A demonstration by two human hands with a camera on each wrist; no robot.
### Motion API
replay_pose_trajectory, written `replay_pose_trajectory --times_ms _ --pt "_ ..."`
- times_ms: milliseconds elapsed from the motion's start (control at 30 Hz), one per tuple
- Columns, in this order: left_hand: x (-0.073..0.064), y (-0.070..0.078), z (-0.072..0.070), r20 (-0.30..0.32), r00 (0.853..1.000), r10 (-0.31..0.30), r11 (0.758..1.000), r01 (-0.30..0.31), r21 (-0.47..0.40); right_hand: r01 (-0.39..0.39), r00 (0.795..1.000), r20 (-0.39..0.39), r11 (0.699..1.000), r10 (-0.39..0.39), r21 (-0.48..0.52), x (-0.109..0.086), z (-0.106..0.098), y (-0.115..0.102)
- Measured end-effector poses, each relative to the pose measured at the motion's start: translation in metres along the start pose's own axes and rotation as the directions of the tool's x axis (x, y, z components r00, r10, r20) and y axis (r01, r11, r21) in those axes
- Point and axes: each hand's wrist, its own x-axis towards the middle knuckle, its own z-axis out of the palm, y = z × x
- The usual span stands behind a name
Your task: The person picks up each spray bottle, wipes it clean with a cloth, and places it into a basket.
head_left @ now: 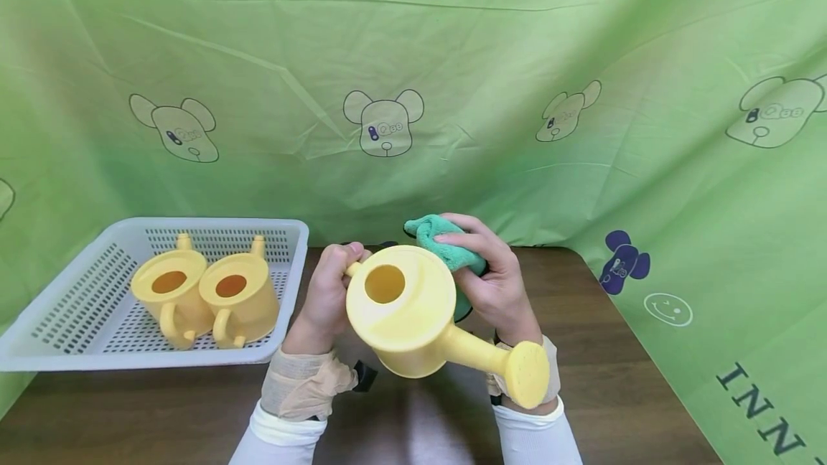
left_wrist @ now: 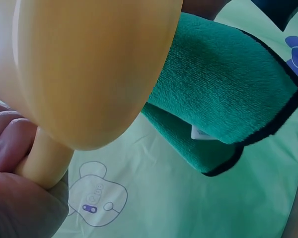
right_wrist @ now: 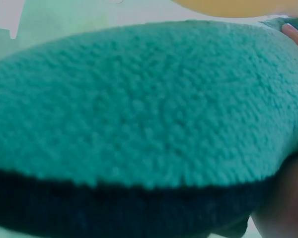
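Note:
A yellow watering can (head_left: 413,321) is held up over the table, its round opening toward the head camera and its spout with the rose pointing down to the right. My left hand (head_left: 328,293) grips the can's handle (left_wrist: 48,158), fingers curled round it. In my right hand (head_left: 494,271) is a bunched green cloth (head_left: 446,239) with a dark edge, pinched between fingers and thumb at the can's right side. The cloth (right_wrist: 149,104) fills most of the right wrist view and hides much of that hand there.
A white perforated basket (head_left: 293,293) stands on the left of the brown wooden table (head_left: 601,364). Two more yellow watering cans (head_left: 248,300) stand side by side in it. A green curtain (head_left: 484,41) with printed bear heads hangs behind and to the right.

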Motion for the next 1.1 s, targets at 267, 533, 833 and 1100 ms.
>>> replay_pose_trajectory --times_ms 267,533,833,1100 --pt "-0.002 0.002 0.004 -0.016 1.000 -0.003 1.000 0.003 -0.013 -0.119 0.987 0.102 0.991 0.125 -0.060 -0.001 0.001 0.000" --pt "-0.003 0.008 0.005 -0.024 1.000 0.009 1.000 -0.010 -0.025 -0.205 0.960 0.176 0.975 0.216 -0.081 -0.002 0.005 0.002" --pt "-0.010 0.020 0.003 -0.054 0.989 -0.138 0.981 0.129 -0.142 -0.257 0.933 0.218 0.955 0.285 -0.147 -0.002 0.007 0.002" --pt "-0.009 0.019 -0.003 -0.073 0.992 -0.100 0.985 0.088 -0.149 -0.236 0.951 0.162 0.958 0.262 -0.164 0.000 0.007 -0.002"
